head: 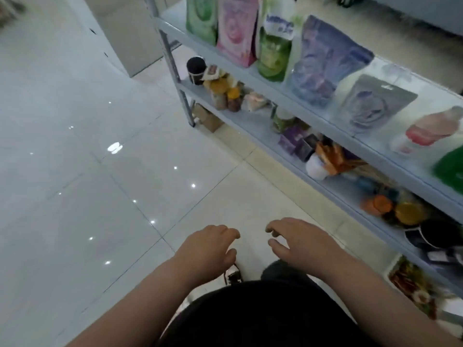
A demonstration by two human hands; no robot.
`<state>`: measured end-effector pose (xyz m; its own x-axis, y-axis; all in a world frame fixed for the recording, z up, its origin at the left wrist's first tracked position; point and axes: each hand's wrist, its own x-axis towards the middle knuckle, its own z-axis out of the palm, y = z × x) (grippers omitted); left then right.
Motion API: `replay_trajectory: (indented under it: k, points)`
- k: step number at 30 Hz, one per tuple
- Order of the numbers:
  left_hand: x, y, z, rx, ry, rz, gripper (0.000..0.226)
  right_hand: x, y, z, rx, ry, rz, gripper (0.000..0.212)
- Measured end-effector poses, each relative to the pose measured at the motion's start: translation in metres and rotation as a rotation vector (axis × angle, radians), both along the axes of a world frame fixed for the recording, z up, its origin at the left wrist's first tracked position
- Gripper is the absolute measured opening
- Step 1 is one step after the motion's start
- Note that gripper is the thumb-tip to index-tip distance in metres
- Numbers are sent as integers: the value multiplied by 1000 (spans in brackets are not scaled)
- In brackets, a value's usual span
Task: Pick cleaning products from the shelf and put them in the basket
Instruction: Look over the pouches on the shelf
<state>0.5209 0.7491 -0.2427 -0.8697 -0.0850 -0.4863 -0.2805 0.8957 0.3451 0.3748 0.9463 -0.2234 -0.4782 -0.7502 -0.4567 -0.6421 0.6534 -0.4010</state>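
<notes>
1. The left hand [210, 249] is hovering palm down over the floor [100, 171]. Its fingers are loosely curled and it is holding nothing.
2. The right hand [298, 244] is hovering just beside it with a small gap between them. It is also palm down with relaxed fingers, and it is gripping nothing.
3. Under the hands, black clothing [250, 316] and one shoe [234, 274] are showing.
4. The shelf [235, 73] is standing at the person's right side, well apart from both hands.
5. Along the front edge of its upper board, a green pouch [201, 18], a pink pouch [236, 31] and a green-white pouch [274, 46] are standing upright in a row. Their long axis is vertical and their printed faces are looking toward the front edge.
6. Next in the row, a purple pouch [323, 66] and a grey pouch [375, 106] are leaning back, so their tops are pointing away from the front edge.
7. Nearer the right end, a pink bottle [431, 128] is lying on its side. Its narrow end is pointing toward the back edge.
8. On the lower board, jars and boxes are sitting, too blurred to tell apart.
</notes>
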Motion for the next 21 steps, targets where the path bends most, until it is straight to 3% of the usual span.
replay_trajectory:
  k: [6, 21]
  points:
    - [-10, -76, -5, 41, 19, 169, 41, -27, -96, -10, 52, 8, 145, 27]
    - [-147, -340, 22, -30, 47, 273, 39, -170, -362, -25, 8, -66, 236, 32]
